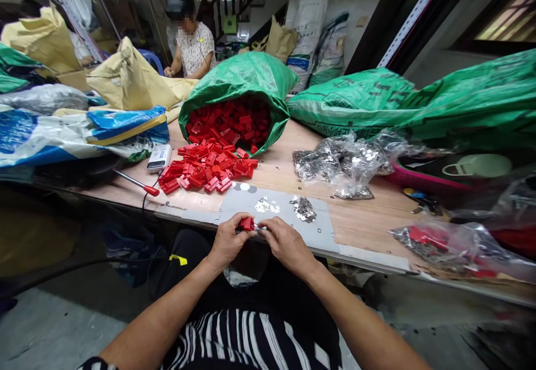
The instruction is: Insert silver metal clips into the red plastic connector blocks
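Note:
My left hand (229, 241) is closed on a small red plastic part (247, 224) at the table's front edge. Close by on the right, my right hand (288, 244) pinches a small shiny metal piece (260, 226) against that part's side; its exact shape is too small to tell. On a grey mat (324, 230) just beyond lie a pile of bright flat metal pieces (263, 205) and a darker metal pile (304, 209). A heap of similar red parts (205, 166) spills from a green sack (247, 74) behind.
Clear bags of metal pieces (347, 161) lie at the right, near a pink basket (435, 177). A white box-shaped device (159, 158) and a red-tipped metal lever (138, 183) are on the left. Across the table sits another person (195, 46).

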Demonstrator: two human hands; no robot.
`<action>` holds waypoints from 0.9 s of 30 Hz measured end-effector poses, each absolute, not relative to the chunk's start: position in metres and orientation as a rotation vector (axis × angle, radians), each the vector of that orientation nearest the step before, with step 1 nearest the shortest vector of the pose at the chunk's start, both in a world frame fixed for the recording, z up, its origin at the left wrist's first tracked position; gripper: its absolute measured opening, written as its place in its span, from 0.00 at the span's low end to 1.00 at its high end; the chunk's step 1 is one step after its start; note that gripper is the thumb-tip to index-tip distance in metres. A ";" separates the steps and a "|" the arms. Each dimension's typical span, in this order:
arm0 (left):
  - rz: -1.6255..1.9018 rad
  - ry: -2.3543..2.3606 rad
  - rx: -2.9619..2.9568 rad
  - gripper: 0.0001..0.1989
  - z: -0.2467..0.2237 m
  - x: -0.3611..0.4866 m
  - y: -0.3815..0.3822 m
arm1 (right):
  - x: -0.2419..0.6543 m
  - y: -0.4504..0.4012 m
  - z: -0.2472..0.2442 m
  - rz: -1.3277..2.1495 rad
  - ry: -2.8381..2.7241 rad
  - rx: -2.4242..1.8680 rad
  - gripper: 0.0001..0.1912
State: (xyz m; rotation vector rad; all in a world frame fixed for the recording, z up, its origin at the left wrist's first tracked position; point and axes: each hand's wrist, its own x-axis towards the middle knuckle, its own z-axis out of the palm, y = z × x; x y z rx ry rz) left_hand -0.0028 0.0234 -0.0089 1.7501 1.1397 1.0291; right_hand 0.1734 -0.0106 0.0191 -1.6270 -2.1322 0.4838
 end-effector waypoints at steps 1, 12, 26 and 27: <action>1.047 1.136 1.736 0.14 -0.009 -0.003 0.022 | 0.177 -0.012 0.018 0.505 -2.088 -1.585 0.12; 1.090 0.675 0.637 0.07 0.016 0.002 -0.002 | 0.184 -0.031 0.037 1.061 -1.909 -1.327 0.20; 0.913 0.561 0.063 0.13 0.039 0.009 -0.016 | 0.174 -0.034 0.049 1.064 -1.944 -1.196 0.19; 0.909 0.564 0.054 0.13 0.040 0.009 -0.016 | 0.174 -0.034 0.048 1.067 -1.943 -1.199 0.18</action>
